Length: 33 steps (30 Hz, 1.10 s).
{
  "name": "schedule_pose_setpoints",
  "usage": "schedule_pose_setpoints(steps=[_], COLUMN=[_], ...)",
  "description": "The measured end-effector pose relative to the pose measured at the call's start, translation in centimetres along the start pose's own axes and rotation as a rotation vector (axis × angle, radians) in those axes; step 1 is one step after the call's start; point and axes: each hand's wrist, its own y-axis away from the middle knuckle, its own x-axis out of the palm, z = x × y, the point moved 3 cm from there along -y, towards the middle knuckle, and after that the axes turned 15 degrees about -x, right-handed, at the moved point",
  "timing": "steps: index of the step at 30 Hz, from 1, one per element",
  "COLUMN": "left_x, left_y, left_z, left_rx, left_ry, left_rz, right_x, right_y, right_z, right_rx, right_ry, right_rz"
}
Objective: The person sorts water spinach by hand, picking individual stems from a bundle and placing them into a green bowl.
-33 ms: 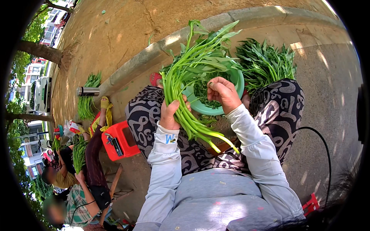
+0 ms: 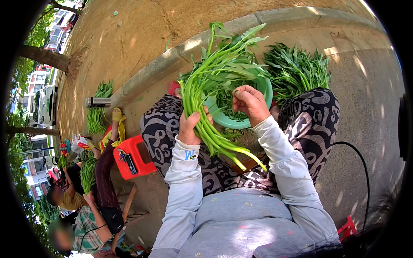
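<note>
My left hand (image 2: 190, 127) is closed around a bundle of water spinach (image 2: 200, 96). Its pale stem ends hang toward my lap, and the leafy tops spread away from me over a green plastic basin (image 2: 234, 124). Loose picked leaves (image 2: 230, 101) lie inside the basin. Just right of the bundle, my right hand (image 2: 251, 104) hovers above the basin with thumb and fingers pinched together. Whatever may be between those fingertips is too small to make out. Beyond my right knee lies a larger pile of water spinach (image 2: 299, 69) on the ground.
At my left stands a red plastic stool (image 2: 148, 157) with a dark phone-like device (image 2: 130, 164) and keys on it. Farther left, two seated people handle greens (image 2: 88, 172). A steel flask (image 2: 98, 102) lies by more greens. A concrete curb (image 2: 185, 49) runs behind the basin.
My right hand has shifted very slightly to the right. The left hand and the bundle look the same.
</note>
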Motion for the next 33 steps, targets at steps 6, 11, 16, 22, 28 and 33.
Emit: schedule_pose_setpoints(steps=[6,11,16,22,28,33], left_x=[0.0,-0.2,-0.5,-0.4,-0.3,-0.2], left_y=[0.0,0.0,0.1,0.0,0.0,0.0], left_z=[0.0,0.0,0.0,0.1,0.1,0.0], left_rx=[-0.002,0.001,0.010,0.018,0.026,0.027], left_ry=[0.015,0.011,-0.016,-0.041,-0.059,-0.032], left_rz=[0.013,0.005,-0.024,-0.026,-0.050,-0.063], right_x=[-0.7,0.2,2.5,2.9,3.3,3.1], right_y=[-0.2,0.1,1.0,1.4,1.7,1.5], right_z=[-0.1,0.3,2.0,2.1,2.0,1.1], right_rx=[-0.167,-0.293,-0.395,-0.577,-0.614,-0.321], right_ry=[0.420,0.477,0.534,0.745,0.854,0.571], right_rz=[0.007,0.065,0.344,0.469,0.421,0.305])
